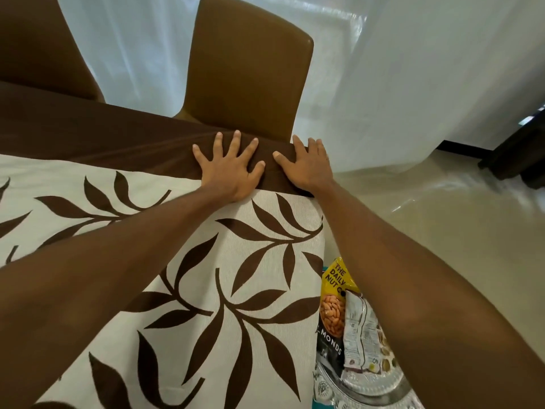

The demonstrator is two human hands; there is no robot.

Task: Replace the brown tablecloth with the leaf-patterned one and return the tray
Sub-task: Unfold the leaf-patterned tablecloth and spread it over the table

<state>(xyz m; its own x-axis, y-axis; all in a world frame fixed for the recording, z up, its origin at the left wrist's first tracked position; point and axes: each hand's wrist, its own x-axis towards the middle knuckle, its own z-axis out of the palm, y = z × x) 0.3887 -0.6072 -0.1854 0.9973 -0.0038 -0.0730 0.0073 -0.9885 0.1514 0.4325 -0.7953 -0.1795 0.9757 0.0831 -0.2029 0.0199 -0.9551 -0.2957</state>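
Our left hand [228, 169] and right hand [306, 163] press flat, fingers spread, on the brown cloth [88, 134] at twelve o'clock; the leaf cloth [236, 276] covers the near side, and the tray [368, 385] at five o'clock is not yet returned.

Tray [364, 389] at 5 o'clock: your right forearm [413, 290] covers its right part, bottom edge cuts rest. Almond packet [331, 314] left side behind leaf-patterned cloth [265, 335]. Chair [35, 48] at 11 o'clock cropped. Dark furniture [519, 154] at 3 o'clock cropped, unidentifiable
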